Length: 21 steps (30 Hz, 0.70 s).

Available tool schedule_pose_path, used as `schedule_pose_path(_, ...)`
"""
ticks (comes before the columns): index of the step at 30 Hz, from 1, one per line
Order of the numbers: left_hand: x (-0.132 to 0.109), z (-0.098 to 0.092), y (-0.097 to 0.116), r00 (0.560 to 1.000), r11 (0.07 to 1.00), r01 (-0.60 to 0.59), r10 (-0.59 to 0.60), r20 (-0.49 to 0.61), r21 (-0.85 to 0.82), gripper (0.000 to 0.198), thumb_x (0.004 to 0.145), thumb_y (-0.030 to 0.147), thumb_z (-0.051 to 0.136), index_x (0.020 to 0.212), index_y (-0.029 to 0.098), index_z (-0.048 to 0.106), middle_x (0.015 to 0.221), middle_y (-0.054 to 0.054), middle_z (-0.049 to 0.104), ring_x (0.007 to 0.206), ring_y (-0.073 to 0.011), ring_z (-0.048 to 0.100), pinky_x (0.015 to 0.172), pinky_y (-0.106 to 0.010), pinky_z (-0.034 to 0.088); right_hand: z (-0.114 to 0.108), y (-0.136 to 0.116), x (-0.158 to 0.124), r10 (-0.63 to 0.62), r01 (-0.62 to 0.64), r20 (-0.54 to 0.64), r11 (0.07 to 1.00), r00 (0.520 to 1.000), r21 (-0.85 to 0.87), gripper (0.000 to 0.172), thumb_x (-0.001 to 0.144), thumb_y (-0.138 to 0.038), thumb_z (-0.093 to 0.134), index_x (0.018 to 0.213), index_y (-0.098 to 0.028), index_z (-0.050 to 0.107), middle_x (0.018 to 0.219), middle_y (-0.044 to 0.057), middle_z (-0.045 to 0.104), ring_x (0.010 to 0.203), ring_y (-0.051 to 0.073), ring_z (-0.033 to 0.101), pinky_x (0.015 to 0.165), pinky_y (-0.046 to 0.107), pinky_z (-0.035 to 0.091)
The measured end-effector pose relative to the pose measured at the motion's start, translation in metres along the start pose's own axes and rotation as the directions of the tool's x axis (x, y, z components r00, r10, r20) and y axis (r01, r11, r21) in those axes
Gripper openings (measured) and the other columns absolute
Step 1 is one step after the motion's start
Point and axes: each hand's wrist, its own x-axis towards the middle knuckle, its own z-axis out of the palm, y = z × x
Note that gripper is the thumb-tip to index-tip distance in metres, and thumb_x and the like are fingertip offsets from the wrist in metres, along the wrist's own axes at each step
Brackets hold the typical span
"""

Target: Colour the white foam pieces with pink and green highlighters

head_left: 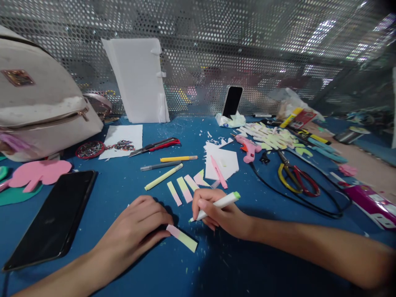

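My left hand (140, 225) rests palm down on the blue table, its fingers curled and pressing one end of a pink-and-green foam strip (182, 238). My right hand (221, 212) grips a white marker with a green cap (218, 205), tip pointing down at the table just beyond the strip. Three similar strips (183, 190) lie side by side a little farther away.
A black phone (54, 216) lies at the left, pink foam shapes (38, 173) and a white bag (37, 107) behind it. Pens (163, 176), a cutter (156, 145), white paper (224, 161), a pink glue gun (249, 148) with its black cord, scissors (297, 177) and a strip pile (272, 138) fill the back.
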Motion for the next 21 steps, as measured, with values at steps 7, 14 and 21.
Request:
schedule_pose_path(7,-0.0003,0.0015,-0.0027,1.000,1.000,-0.012,0.012,0.007,0.010,0.014,0.111,0.030,0.049,0.115,0.023,0.060,0.102,-0.004,0.067,0.092,-0.0197,0.061,0.093,-0.036,0.040,-0.0001,0.0013,-0.0001,0.003,-0.003,0.002,1.000,1.000,-0.012,0.041,0.107,-0.043,0.050,0.082,-0.013,0.062,0.059,-0.006,0.045,0.043,0.004,0.040,0.043,0.017,0.033)
schedule_pose_path(14,0.0004,-0.0010,-0.0007,1.000,1.000,-0.004,0.004,0.001,0.010,0.017,0.111,0.032,0.047,0.114,0.024,0.061,0.100,-0.005,0.067,0.090,-0.0200,0.061,0.092,-0.035,0.042,-0.0014,0.0030,-0.0001,0.011,-0.011,0.013,1.000,1.000,-0.017,0.039,0.107,-0.041,0.050,0.083,-0.013,0.063,0.059,-0.006,0.046,0.043,0.004,0.041,0.043,0.017,0.034)
schedule_pose_path(21,-0.0011,0.0007,-0.0008,1.000,1.000,-0.001,0.001,0.000,0.022,0.012,0.111,0.027,0.050,0.116,0.025,0.060,0.103,-0.004,0.067,0.093,-0.0195,0.061,0.094,-0.035,0.041,0.0002,0.0007,0.0014,0.003,-0.003,0.014,1.000,1.000,-0.025,0.040,0.107,-0.041,0.048,0.082,-0.013,0.062,0.060,-0.006,0.046,0.043,0.004,0.041,0.043,0.017,0.034)
